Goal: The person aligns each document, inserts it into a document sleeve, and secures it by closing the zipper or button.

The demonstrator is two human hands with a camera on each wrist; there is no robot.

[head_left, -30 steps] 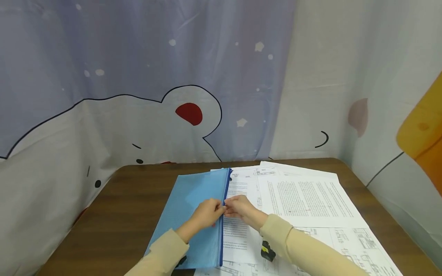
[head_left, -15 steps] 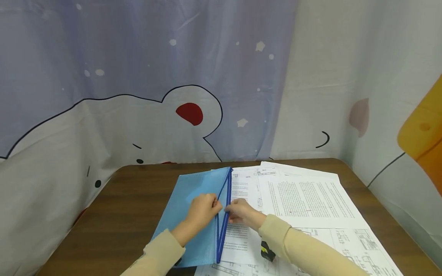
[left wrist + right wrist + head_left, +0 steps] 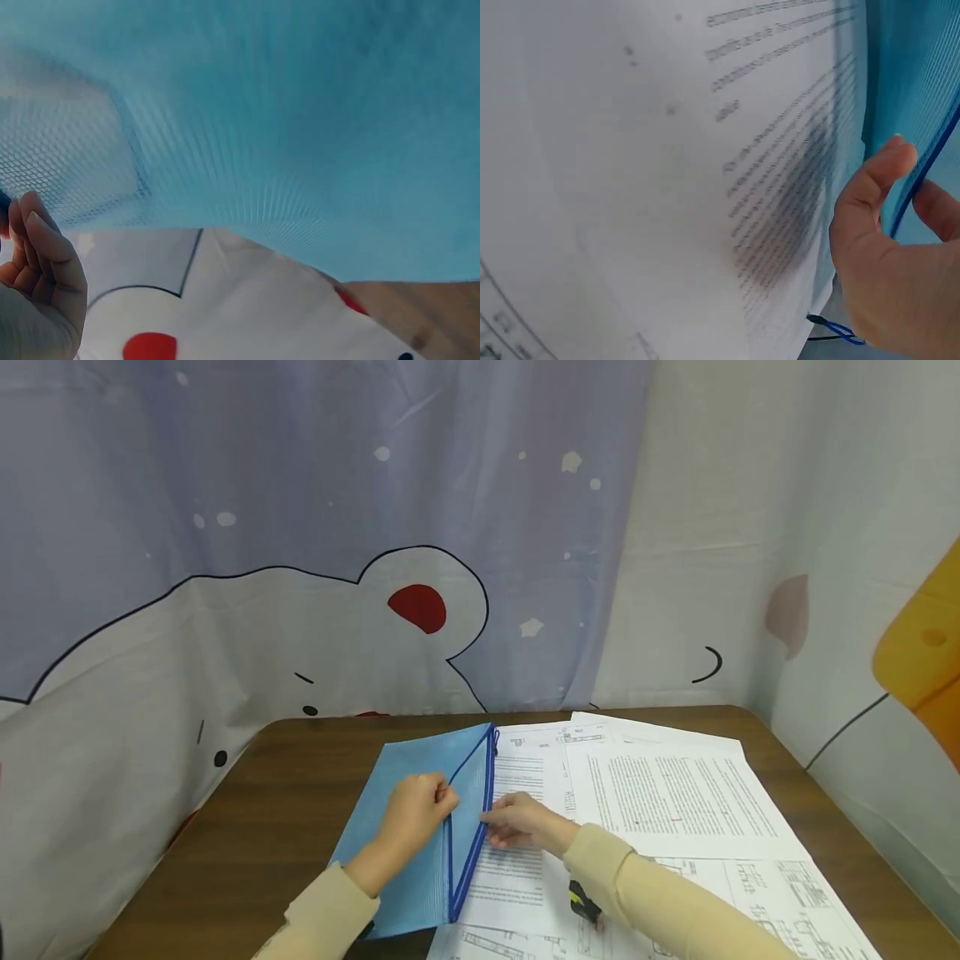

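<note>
pouch [image 3: 420,827]: we see a blue mesh zip pouch flat on the table [image 3: 247,827], left of the papers [image 3: 675,802]; its right edge overlaps the nearest sheet; mouth runs along that right edge, blue zip tape parted into a narrow V

left hand [image 3: 416,810]: we read it as pinching the upper lip of the pouch, fingers curled round the tape, pulling it leftwards; left wrist view shows only mesh [image 3: 300,135] filling the frame and curled fingers [image 3: 34,247] at the lower left

right hand [image 3: 521,821]: grasping the lower lip; right wrist view shows thumb [image 3: 870,187] and a finger either side of the blue tape [image 3: 922,172]; hand rests on a printed sheet [image 3: 705,165]

papers: several printed sheets and drawings fanned over the right half of the table, overlapping; none inside the pouch as far as we can tell

backdrop: cartoon curtain [image 3: 300,568] behind the table

risk 1: we judge the lips could slip out, since each grip is only a fingertip pinch on thin tape; mouth would fall shut

risk 2: the pouch lies on the nearest sheet; pulling the lips apart could drag or crease that sheet

risk 3: the opening looks narrow at the far end; we think a sheet fed in could snag on the zip or buckle

risk 4: loose stack near the table edge on the right; a nudge from the right sleeve [image 3: 660,893] could slide sheets off
</note>
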